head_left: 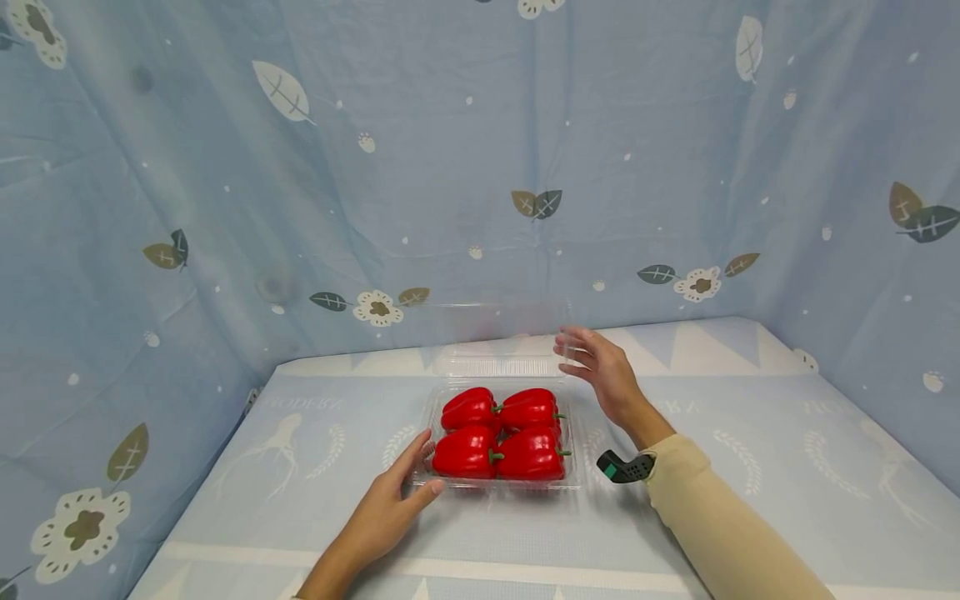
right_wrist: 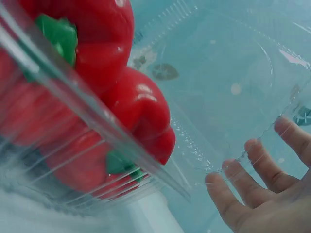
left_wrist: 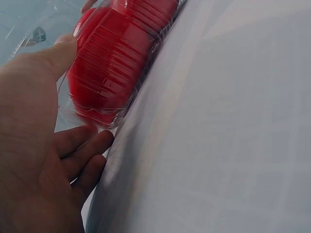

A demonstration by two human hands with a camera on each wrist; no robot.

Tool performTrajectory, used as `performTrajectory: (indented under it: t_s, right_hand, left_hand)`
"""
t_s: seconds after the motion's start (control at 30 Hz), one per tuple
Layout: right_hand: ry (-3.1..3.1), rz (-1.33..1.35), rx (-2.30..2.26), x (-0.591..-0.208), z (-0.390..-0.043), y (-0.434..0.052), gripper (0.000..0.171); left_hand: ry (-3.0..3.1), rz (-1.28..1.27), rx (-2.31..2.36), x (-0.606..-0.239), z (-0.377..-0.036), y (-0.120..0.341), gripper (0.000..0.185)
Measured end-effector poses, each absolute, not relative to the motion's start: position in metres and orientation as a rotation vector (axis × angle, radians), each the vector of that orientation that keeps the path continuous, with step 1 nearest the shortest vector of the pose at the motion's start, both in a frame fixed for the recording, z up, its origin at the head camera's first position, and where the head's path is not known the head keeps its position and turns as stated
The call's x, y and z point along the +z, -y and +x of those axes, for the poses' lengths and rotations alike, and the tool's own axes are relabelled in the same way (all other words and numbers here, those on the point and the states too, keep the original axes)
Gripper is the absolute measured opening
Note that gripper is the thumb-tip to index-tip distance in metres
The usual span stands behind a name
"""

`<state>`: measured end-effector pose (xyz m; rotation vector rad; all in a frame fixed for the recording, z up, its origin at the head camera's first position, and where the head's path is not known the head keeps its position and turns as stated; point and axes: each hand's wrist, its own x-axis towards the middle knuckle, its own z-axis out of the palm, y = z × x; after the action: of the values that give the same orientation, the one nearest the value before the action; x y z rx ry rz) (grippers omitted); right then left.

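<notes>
- Grip first: neither hand closes round anything. The left hand (head_left: 386,512) lies flat and relaxed on the surface (head_left: 750,467), fingers straight, thumb and fingertips against the near-left corner of the clear plastic clamshell box (head_left: 577,479). That reads as bracing, so the light box does not slide. The right hand (head_left: 603,371) is spread wide, fingers extended, fingertips at the right edge of the raised lid (head_left: 495,329); the right wrist view shows the fingers (right_wrist: 233,182) along the lid's rim without curling round it, so the lid is propped rather than pinched.
- Blue curtain with leaf and flower print (head_left: 450,150) hangs behind and to both sides, closing in the work area.
- Pale blue printed cloth covers the surface, and the box sits near its middle, just ahead of the person.
- Sleeve (head_left: 720,525), beige, covers the right forearm; a small dark device (head_left: 626,467) sits at that wrist.
- Clamshell box stands open, its lid hinged at the far side and tilted up and back, which leaves the tray clear from above.
- Four red bell peppers (head_left: 501,433) fill the tray in a two-by-two block, touching one another, green stems turned sideways. Packed that tightly, they likely cannot roll, and their weight helps keep the tray down while the lid is held up.
</notes>
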<state>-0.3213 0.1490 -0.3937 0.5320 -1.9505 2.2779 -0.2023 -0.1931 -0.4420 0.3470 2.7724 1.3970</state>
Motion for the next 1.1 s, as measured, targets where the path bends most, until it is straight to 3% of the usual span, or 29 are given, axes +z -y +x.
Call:
performTrajectory:
  t_s: [0.63, 1.1]
  right_hand:
    - [2.083, 0.552, 2.082, -0.386, -0.306, -0.152, 0.057]
    - [2.26, 0.745, 1.741, -0.354, -0.274, -0.146, 0.045]
  left_hand:
    - [-2.772, 0.321, 1.39, -0.444, -0.203, 0.193, 0.078]
    - [-2.769, 0.301, 1.393, -0.444, -0.203, 0.192, 0.077]
